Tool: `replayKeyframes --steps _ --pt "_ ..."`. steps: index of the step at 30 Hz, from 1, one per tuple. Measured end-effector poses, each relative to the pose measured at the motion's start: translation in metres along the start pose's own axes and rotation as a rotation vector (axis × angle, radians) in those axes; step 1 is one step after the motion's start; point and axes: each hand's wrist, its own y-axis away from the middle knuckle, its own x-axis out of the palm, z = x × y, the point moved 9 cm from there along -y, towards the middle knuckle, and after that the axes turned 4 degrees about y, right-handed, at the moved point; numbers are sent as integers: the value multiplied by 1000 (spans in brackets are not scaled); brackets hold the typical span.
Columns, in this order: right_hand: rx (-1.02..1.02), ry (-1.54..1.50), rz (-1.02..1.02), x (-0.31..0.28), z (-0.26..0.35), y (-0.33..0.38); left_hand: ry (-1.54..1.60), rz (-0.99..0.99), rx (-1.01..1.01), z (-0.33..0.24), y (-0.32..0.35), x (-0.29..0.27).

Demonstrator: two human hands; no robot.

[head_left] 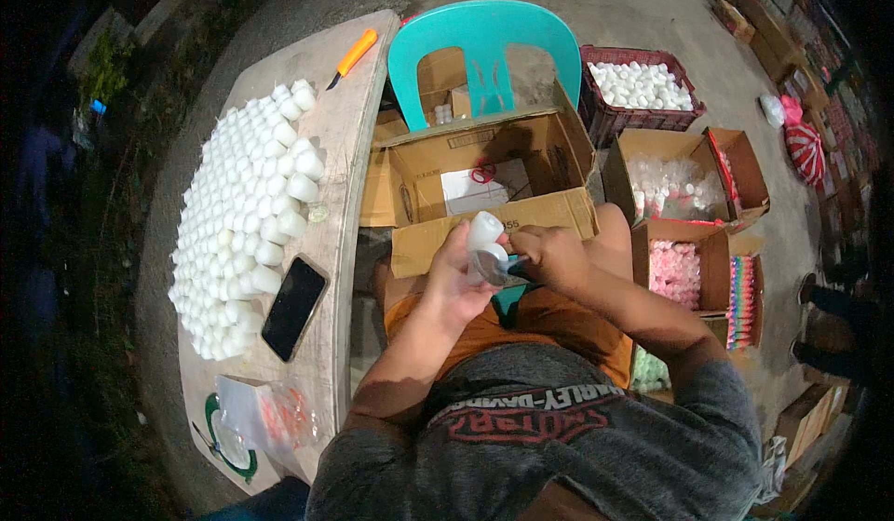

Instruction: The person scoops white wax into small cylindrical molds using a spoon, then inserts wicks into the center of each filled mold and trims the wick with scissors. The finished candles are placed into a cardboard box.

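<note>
My left hand [456,279] is closed around a short white cylinder [486,230], with a second white piece just below it. Right beside them, my right hand [551,256] has its fingers curled in. A greyish, partly see-through item [489,267] with a dark bluish end lies between the two hands; blur hides what it is. Both hands are above my lap, at the near flap of an open cardboard box [438,254]. Inside that box lies a white sheet with a red mark [484,175].
On the left table [340,181] are rows of white cylinders [242,204], an orange cutter [354,54], a phone [294,307] and a plastic bag [270,414]. A teal chair [405,69] holds the box. Rightward stand a maroon crate [605,121] and cartons [652,144] of small goods.
</note>
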Motion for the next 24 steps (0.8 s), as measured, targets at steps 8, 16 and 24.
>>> replayKeyframes --steps 8,16,24 --pt "173 -7 -69 -2 -11 -13 60 -77 -110 -3 5 -19" --pt "293 -100 -211 19 -54 -15 74 -83 -34 -21 10 -7" --pt "111 -86 27 50 -35 -20 111 60 8 -29 2 -15"
